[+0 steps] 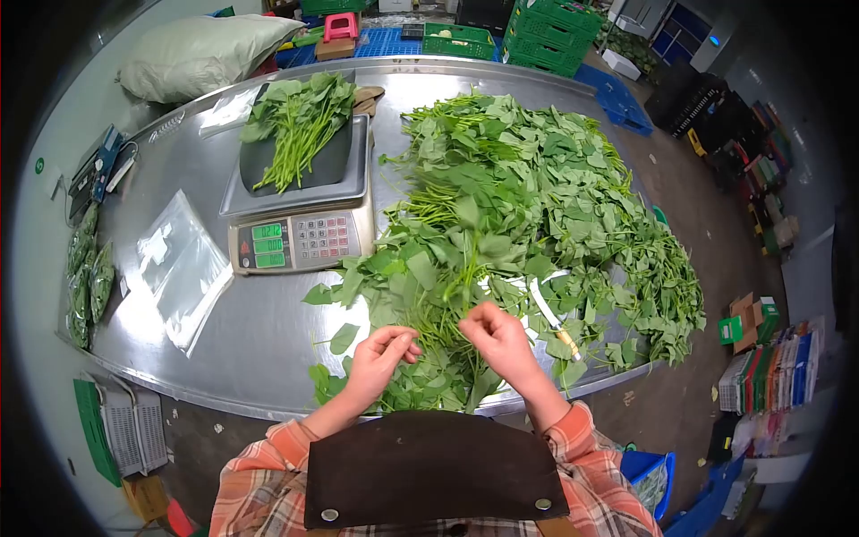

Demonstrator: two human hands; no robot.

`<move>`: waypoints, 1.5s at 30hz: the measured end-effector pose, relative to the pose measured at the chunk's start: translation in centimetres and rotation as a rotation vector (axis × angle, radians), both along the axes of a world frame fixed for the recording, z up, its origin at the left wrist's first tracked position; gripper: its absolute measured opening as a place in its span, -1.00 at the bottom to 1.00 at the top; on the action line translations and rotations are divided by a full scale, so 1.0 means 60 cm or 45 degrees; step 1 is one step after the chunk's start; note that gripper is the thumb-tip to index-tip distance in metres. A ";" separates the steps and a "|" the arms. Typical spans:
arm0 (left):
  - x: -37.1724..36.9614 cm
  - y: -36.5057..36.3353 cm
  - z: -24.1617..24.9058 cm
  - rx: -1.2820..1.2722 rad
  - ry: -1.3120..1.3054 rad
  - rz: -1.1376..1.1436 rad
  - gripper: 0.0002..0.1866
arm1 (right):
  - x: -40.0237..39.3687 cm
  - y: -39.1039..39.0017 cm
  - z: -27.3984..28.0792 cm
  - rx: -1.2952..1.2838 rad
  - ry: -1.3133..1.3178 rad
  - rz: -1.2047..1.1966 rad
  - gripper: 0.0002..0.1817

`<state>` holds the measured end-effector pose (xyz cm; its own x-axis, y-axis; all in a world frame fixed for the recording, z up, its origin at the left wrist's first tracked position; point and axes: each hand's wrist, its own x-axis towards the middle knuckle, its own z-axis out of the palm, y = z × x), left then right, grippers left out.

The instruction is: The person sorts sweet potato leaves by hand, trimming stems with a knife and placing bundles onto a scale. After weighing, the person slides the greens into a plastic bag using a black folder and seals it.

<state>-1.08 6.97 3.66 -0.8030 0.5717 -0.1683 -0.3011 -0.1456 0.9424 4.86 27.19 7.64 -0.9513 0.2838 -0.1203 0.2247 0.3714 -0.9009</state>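
Note:
My left hand (383, 360) is closed, thumb pressed against curled fingers, just left of the loose stems (437, 320) at the front of the table. Across those stems, my right hand (497, 336) is pinched shut, its fingertips at their right side. I cannot tell what thin thing, if any, either pinch holds. A motion-blurred leafy sprig (469, 255) appears just above my right hand. Beyond spreads a large heap of leafy green stems (537, 179). A knife (546, 309) with a yellowish handle lies right of my right hand, partly among leaves.
A digital scale (304, 237) carries a dark tray (335, 166) with a bunch of greens (302, 125). Clear plastic bags (179, 268) lie left of it. Bagged greens (82, 277) line the left edge of the metal table (224, 362). Green crates (550, 40) stand behind.

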 end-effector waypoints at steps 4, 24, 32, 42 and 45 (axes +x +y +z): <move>-0.001 0.043 0.024 -0.083 -0.102 0.131 -0.75 | 0.022 -0.013 -0.017 0.206 -0.058 0.291 -0.81; -0.007 0.038 -0.007 0.005 -0.319 -0.158 -0.66 | 0.044 -0.064 -0.063 -1.314 -0.391 0.084 -0.82; 0.007 0.024 -0.041 0.469 -0.614 -0.369 -0.54 | 0.042 -0.065 -0.083 -1.143 -0.256 -0.052 -0.75; 0.027 0.017 -0.069 0.098 -0.760 -0.076 -0.79 | 0.064 0.057 -0.132 -0.670 0.044 -0.596 -0.75; 0.030 0.005 -0.067 -0.038 -0.774 -0.248 -0.78 | 0.052 0.088 -0.111 0.073 -0.042 -0.513 -0.55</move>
